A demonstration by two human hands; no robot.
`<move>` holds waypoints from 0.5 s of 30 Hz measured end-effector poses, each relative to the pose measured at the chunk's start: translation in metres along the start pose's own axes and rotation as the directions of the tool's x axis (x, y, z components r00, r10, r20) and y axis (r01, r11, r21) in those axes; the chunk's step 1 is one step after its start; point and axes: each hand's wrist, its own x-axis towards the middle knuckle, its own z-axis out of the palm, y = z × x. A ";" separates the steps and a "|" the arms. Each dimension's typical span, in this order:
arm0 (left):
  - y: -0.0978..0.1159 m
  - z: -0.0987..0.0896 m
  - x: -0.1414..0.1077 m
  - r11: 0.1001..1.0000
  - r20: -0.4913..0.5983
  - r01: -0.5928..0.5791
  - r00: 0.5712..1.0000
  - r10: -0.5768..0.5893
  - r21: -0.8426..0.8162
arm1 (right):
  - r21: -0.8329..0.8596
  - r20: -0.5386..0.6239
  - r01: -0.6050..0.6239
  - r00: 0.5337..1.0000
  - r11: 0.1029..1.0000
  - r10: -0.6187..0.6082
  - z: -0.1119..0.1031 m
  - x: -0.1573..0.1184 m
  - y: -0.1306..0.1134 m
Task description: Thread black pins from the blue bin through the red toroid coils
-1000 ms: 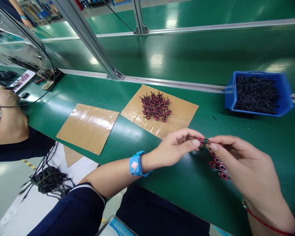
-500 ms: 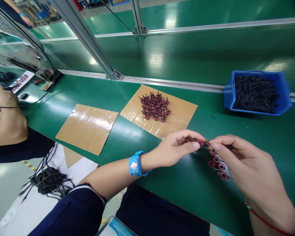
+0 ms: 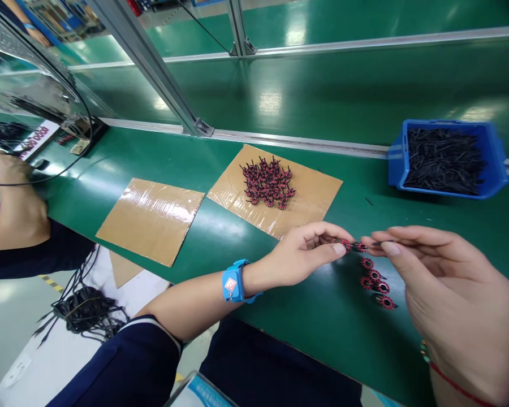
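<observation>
My left hand (image 3: 309,254), with a blue wrist strap (image 3: 233,282), is closed in a pinch on a small red-and-black ring coil (image 3: 346,245). Just right of its fingertips shows a second ring coil (image 3: 360,247), in line with the first. My right hand (image 3: 445,282) pinches a thin black tube-like piece (image 3: 380,243) between thumb and forefinger, its tip pointing at that second coil. Whether the two touch, I cannot tell. Below the fingers, several loose ring coils (image 3: 374,276) lie on the green bench. A heap of similar coils (image 3: 268,183) with black leads rests on cardboard.
A blue bin (image 3: 396,164) at the right back holds many short black pieces (image 3: 443,161). Two cardboard sheets (image 3: 150,220) lie left of my hands. A metal frame post (image 3: 152,68) rises behind. At far left, a co-worker's arm (image 3: 21,198) is near a black cable (image 3: 68,169).
My right hand has drawn back to the right from the left fingertips, uncovering the second coil and the thin black piece. The left hand has stayed nearly still.
</observation>
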 end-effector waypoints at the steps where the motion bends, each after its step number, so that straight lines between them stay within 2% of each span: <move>1: 0.000 0.000 0.000 1.000 0.002 0.000 1.000 0.000 -0.004 | -0.008 -0.005 0.011 1.000 1.000 -0.011 0.000 -0.001 -0.001; 8: -0.003 -0.001 0.001 1.000 -0.004 -0.011 1.000 0.011 -0.013 | -0.090 0.000 0.065 0.998 0.994 -0.065 -0.002 -0.002 -0.003; 12: -0.002 -0.001 0.001 1.000 -0.012 -0.007 1.000 0.007 -0.023 | -0.176 0.070 0.153 0.987 0.972 -0.143 -0.003 -0.004 0.001; 15: 0.001 0.000 0.001 0.999 -0.024 0.002 1.000 -0.003 -0.041 | -0.126 0.114 0.216 0.973 0.968 -0.202 -0.004 0.001 0.004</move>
